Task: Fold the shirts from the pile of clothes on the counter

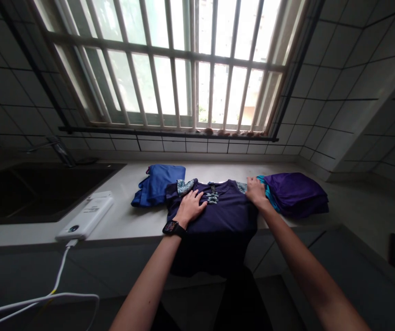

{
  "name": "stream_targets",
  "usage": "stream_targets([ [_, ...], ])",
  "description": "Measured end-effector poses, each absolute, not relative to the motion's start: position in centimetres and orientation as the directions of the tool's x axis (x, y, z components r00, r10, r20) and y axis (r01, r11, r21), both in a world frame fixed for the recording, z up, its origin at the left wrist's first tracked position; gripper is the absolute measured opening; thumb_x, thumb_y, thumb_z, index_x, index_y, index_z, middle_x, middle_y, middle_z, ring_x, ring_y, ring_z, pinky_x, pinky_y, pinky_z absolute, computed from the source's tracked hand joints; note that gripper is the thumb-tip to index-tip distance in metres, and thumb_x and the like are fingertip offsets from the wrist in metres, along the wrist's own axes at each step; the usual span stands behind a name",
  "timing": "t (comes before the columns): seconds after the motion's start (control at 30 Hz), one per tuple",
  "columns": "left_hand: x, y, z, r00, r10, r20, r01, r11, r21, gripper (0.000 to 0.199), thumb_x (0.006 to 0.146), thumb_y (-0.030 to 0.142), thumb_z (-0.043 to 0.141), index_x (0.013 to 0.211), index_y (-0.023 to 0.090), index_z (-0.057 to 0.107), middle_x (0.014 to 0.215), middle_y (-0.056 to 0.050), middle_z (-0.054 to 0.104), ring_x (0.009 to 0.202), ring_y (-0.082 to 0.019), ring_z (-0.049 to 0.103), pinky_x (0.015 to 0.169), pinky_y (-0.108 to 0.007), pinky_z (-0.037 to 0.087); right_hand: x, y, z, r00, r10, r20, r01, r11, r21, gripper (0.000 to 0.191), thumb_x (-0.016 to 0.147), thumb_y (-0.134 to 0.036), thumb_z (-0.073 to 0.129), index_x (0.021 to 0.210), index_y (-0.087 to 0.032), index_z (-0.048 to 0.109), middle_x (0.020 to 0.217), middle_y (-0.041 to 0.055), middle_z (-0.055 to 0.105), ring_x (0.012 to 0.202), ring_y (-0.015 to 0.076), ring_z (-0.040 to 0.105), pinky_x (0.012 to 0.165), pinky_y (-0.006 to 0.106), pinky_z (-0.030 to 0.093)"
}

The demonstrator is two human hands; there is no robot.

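Note:
A dark navy garment (225, 218) with patterned light-blue sleeves and knotted trim at its neckline lies on the white counter, its lower part hanging over the front edge. My left hand (190, 207), with a black watch on the wrist, rests on its upper left with fingers spread. At the garment's right sleeve is my right hand (255, 190), fingers close together on the patterned cloth; how much cloth they hold is hidden. Folded blue cloth (165, 181) lies to the left, partly behind the garment. Purple folded cloth (296, 193) with a turquoise piece (269, 192) sits at the right.
A white power bank (89, 218) with a plugged-in white cable (59, 273) lies at the counter's left front, beside a dark sink (39, 193) with a faucet (59, 151). Behind the counter (132, 225) are a tiled wall and a barred window.

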State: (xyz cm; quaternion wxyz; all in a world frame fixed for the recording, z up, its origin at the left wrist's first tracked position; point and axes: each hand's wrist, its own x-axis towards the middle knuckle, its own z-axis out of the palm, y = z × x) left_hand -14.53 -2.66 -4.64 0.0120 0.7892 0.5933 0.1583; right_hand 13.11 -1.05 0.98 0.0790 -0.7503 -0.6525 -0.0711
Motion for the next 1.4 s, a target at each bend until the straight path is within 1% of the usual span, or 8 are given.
stream_targets([
  [0.13, -14.8, -2.6, -4.6, 0.324, 0.909, 0.262, 0.889, -0.387, 0.243, 0.052, 0.103, 0.042, 0.05, 0.147, 0.018, 0.06, 0.16, -0.011, 0.053, 0.154, -0.029, 0.042, 0.128, -0.044, 0.034, 7.3, -1.6, -1.0, -0.299, 0.936, 0.185, 0.942, 0.321, -0.102, 0.051, 0.107, -0.027, 0.036, 0.155, -0.019, 0.052, 0.165, 0.0144, 0.045, 0.151, 0.0284, 0.043, 0.119, 0.041, 0.041],
  [0.4, -14.5, -4.0, -3.5, 0.517, 0.802, 0.301, 0.752, -0.593, 0.288, 0.043, 0.103, 0.024, 0.042, 0.142, 0.017, 0.058, 0.154, -0.01, 0.059, 0.143, -0.018, 0.055, 0.123, -0.031, 0.041, 4.6, -0.2, -4.0, -0.427, 0.903, 0.056, 0.883, 0.43, -0.187, 0.057, 0.111, -0.038, 0.024, 0.163, -0.025, 0.042, 0.173, 0.0069, 0.03, 0.161, 0.028, 0.025, 0.128, 0.058, 0.022],
  [0.53, -14.2, -4.9, -2.0, 0.197, 0.887, 0.417, 0.946, -0.284, 0.158, 0.037, 0.099, 0.016, 0.04, 0.13, 0.015, 0.062, 0.138, -0.016, 0.067, 0.134, -0.029, 0.06, 0.117, -0.044, 0.044, 6.8, 0.5, -4.3, -0.45, 0.889, 0.085, 0.87, 0.458, -0.184, 0.056, 0.11, -0.038, 0.027, 0.163, -0.028, 0.042, 0.172, 0.0059, 0.032, 0.161, 0.0266, 0.026, 0.128, 0.06, 0.021],
  [0.7, -17.6, -5.1, -1.4, -0.297, 0.867, 0.401, 0.949, 0.221, 0.225, 0.033, 0.096, 0.027, 0.052, 0.123, 0.011, 0.062, 0.125, -0.026, 0.07, 0.117, -0.038, 0.069, 0.096, -0.049, 0.056, 8.5, 1.1, -4.6, -0.472, 0.875, 0.109, 0.85, 0.485, -0.205, 0.055, 0.109, -0.036, 0.028, 0.16, -0.029, 0.047, 0.169, 0.0053, 0.04, 0.159, 0.0249, 0.032, 0.128, 0.059, 0.022],
  [0.9, -21.4, -3.5, -0.1, -0.261, 0.937, 0.23, 0.871, 0.126, 0.474, 0.015, 0.082, 0.032, 0.07, 0.091, 0.019, 0.068, 0.098, -0.013, 0.079, 0.096, -0.028, 0.076, 0.085, -0.035, 0.058, 8.6, 1.2, -4.8, -0.485, 0.868, 0.109, 0.839, 0.497, -0.22, 0.056, 0.109, -0.039, 0.028, 0.161, -0.026, 0.046, 0.17, 0.0055, 0.037, 0.16, 0.0243, 0.028, 0.129, 0.055, 0.02],
  [1.07, -24.4, -2.0, 2.3, -0.5, 0.763, 0.409, 0.756, 0.154, 0.636, 0.007, 0.085, 0.029, 0.063, 0.081, 0.022, 0.063, 0.085, -0.005, 0.074, 0.088, -0.024, 0.072, 0.089, -0.036, 0.058, 8.4, 0.9, -4.5, -0.45, 0.884, 0.126, 0.845, 0.467, -0.261, 0.059, 0.109, -0.041, 0.031, 0.165, -0.024, 0.038, 0.169, 0.008, 0.038, 0.159, 0.025, 0.032, 0.129, 0.052, 0.022],
  [1.27, -23.2, -2.5, 2.8, -0.363, 0.746, 0.558, 0.923, 0.206, 0.325, 0.028, 0.085, 0.009, 0.052, 0.108, 0.015, 0.067, 0.115, -0.02, 0.069, 0.113, -0.036, 0.066, 0.097, -0.048, 0.055, 8.3, 0.8, -4.3, -0.459, 0.883, 0.102, 0.85, 0.469, -0.24, 0.055, 0.11, -0.038, 0.029, 0.16, -0.021, 0.046, 0.17, 0.0099, 0.037, 0.16, 0.0248, 0.029, 0.129, 0.056, 0.021],
  [1.4, -17.6, -2.4, 2.0, 0.159, 0.887, 0.434, 0.971, -0.221, 0.096, 0.035, 0.096, 0.017, 0.047, 0.125, 0.017, 0.067, 0.129, -0.015, 0.068, 0.122, -0.029, 0.063, 0.109, -0.04, 0.051, 8.2, 0.9, -4.4, -0.447, 0.888, 0.107, 0.852, 0.459, -0.253, 0.057, 0.11, -0.04, 0.03, 0.162, -0.02, 0.043, 0.171, 0.0101, 0.036, 0.161, 0.0247, 0.027, 0.13, 0.055, 0.02],
])
